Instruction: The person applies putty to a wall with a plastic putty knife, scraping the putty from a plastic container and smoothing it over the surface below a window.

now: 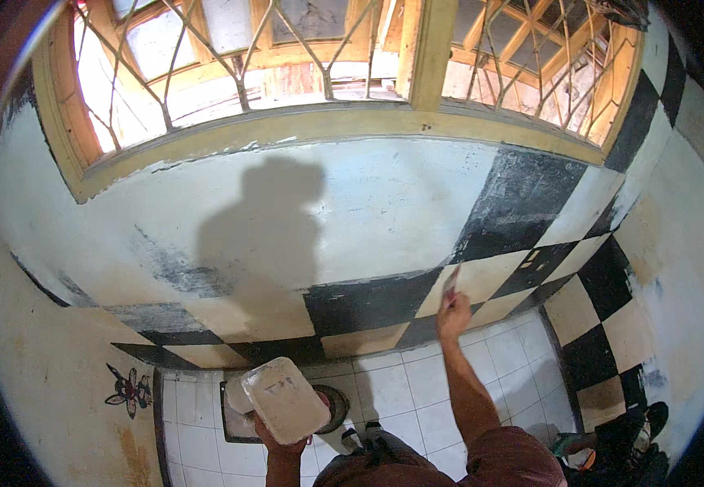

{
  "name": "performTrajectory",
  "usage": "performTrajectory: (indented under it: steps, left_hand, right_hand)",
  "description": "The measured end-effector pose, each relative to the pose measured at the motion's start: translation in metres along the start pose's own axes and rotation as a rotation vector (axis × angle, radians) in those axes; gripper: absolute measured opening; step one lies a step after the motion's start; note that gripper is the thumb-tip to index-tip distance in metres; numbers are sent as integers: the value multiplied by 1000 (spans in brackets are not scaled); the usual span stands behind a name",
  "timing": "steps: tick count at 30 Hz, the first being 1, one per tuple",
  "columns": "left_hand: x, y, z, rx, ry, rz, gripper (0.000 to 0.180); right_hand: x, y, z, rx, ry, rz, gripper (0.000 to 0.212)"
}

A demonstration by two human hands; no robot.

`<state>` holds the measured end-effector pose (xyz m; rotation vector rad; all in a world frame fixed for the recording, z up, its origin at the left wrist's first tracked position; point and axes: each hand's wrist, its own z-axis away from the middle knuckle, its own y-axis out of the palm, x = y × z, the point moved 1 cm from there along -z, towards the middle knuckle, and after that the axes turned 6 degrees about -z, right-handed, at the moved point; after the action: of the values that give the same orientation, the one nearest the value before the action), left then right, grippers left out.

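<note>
My right hand reaches forward to the wall, its fingers closed round a small flat paintbrush-like tool. The tool's tip is at or close to a cream square beside a black one; contact cannot be made out. Low on the left, my left hand grips a whitish rectangular tub with rounded corners from below and the side. Most of its fingers are hidden under the tub. The wall in front carries black and cream squares, with a broad pale coat above them. Ragged streaks show at the left.
A wooden window frame with metal grilles spans the top. Below the tub, a dark-edged object and a round dark container stand on white floor tiles. Dark items lie at lower right, by the side wall. Small sockets or switches sit on the wall.
</note>
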<state>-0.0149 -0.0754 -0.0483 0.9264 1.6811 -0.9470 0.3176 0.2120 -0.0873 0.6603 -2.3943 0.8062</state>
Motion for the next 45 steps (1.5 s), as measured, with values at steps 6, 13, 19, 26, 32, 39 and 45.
performTrajectory:
  steps: [6, 13, 19, 26, 32, 39, 45]
  left_hand:
    - [26, 5, 9, 2, 88, -70, 68]
    - [33, 2, 20, 46, 54, -302, 73]
    - [25, 7, 18, -6, -210, 563, 71]
    - [5, 4, 17, -32, -254, 659, 66]
    - [-29, 4, 18, -2, -233, 1066, 60]
    - [19, -10, 51, -261, -319, 700, 66]
    - [18, -6, 47, -190, -326, 1095, 66]
  right_hand:
    - [-16, 11, -62, 24, 79, -28, 10]
    - [156, 100, 17, 338, -238, -390, 9]
    - [185, 72, 87, 574, -319, -499, 11]
    - [4, 25, 36, 148, 82, -130, 16]
    - [-28, 30, -29, 65, 117, 120, 18]
    - [143, 150, 63, 351, 46, -370, 26]
    - [283, 190, 131, 464, -32, -547, 21]
